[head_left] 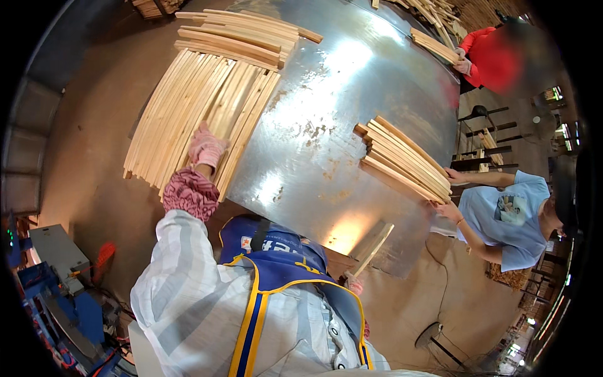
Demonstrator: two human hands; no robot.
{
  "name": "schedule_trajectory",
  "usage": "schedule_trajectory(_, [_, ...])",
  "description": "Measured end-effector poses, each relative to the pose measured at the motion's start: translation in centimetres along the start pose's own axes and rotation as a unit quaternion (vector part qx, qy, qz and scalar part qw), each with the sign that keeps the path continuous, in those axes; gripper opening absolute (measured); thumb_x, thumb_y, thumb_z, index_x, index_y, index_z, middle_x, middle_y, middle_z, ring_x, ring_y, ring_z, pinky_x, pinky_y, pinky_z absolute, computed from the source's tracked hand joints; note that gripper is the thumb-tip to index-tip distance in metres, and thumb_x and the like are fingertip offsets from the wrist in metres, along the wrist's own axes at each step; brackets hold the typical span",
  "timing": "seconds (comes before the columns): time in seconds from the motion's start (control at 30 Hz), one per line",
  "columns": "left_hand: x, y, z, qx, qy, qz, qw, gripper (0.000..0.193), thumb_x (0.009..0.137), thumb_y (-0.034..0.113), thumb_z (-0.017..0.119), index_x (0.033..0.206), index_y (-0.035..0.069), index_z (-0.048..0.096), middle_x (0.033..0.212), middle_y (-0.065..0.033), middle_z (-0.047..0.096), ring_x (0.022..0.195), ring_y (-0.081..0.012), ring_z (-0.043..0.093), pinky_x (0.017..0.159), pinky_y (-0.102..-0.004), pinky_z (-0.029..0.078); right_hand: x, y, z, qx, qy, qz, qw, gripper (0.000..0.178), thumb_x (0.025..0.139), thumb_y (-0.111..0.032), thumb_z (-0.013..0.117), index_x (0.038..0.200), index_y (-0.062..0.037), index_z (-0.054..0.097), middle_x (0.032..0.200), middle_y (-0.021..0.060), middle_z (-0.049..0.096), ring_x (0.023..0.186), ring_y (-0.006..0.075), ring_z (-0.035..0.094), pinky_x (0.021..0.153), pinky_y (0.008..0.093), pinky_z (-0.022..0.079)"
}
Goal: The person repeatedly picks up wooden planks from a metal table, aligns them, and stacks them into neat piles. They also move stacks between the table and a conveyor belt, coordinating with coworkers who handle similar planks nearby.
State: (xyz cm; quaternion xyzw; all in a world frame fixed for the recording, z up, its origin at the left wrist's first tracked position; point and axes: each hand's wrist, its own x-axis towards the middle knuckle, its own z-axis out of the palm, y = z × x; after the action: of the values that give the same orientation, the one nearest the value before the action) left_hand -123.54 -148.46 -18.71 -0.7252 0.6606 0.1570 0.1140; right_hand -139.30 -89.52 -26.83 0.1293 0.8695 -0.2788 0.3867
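My left hand point(208, 148), in a pink glove, rests on a layer of long pale wooden strips point(179, 113) at the left. Its fingers reach forward over the strips beside a gap in the row, and no strip is lifted in them. Low in the view, close to my body, my right hand point(355, 284) is closed around the near end of a single wooden strip point(374, 249). That strip slants up over the metal table's near edge. My apron hides part of the right forearm.
A shiny metal table point(301, 151) spreads before me. More strips point(242, 34) lie crosswise beyond the left layer. At the right, a co-worker in light blue point(505, 213) has both hands at a strip bundle point(405, 157). Another in red point(493, 60) holds strips point(434, 46). Machinery point(69, 295) stands lower left.
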Motion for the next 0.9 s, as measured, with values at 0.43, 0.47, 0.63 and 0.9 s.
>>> schedule_trajectory(0.43, [4.6, -2.9, 5.0, 0.099, 0.019, 0.058, 0.993, 0.107, 0.073, 0.057, 0.066, 0.154, 0.015, 0.009, 0.158, -0.0234, 0.007, 0.145, -0.0443, 0.005, 0.115, -0.0572, 0.007, -1.8, 2.5, 1.8, 0.07, 0.124, -0.054, 0.988, 0.019, 0.081, -0.02, 0.065, 0.094, -0.0072, 0.066, 0.068, 0.0118, 0.063, 0.058, 0.0221, 0.063, 0.052, 0.0339, 0.051])
schedule_trajectory(0.47, [4.8, -3.0, 5.2, 0.107, 0.014, 0.067, 0.992, 0.107, 0.073, 0.056, 0.066, 0.154, 0.015, 0.008, 0.158, -0.0233, 0.006, 0.145, -0.0441, 0.005, 0.115, -0.0566, 0.007, -2.0, 2.5, 1.9, 0.041, 0.137, -0.049, 0.989, 0.023, 0.081, -0.018, 0.065, 0.101, -0.008, 0.065, 0.069, 0.0113, 0.063, 0.058, 0.0223, 0.063, 0.051, 0.034, 0.05])
schedule_trajectory(0.63, [4.5, -2.9, 3.5, 0.104, -0.026, 0.077, 0.991, 0.104, 0.075, 0.055, 0.065, 0.154, 0.015, 0.01, 0.158, -0.0219, 0.008, 0.145, -0.0426, 0.008, 0.116, -0.0534, 0.009, -3.8, 0.8, 1.9, 0.189, 0.129, 0.025, 0.973, 0.044, 0.073, -0.011, 0.062, 0.117, -0.0065, 0.057, 0.073, 0.0125, 0.063, 0.057, 0.0235, 0.063, 0.051, 0.0362, 0.051])
schedule_trajectory(0.9, [-4.2, 5.1, 6.6, 0.182, 0.086, 0.351, 0.915, 0.093, 0.079, 0.056, 0.062, 0.149, 0.004, 0.028, 0.152, -0.0165, 0.031, 0.144, -0.0287, 0.022, 0.118, -0.041, 0.013, -2.5, 2.3, 0.5, 0.224, 0.181, 0.05, 0.956, 0.051, 0.072, -0.018, 0.061, 0.121, -0.0059, 0.055, 0.074, 0.0136, 0.063, 0.065, 0.0233, 0.066, 0.061, 0.0364, 0.055])
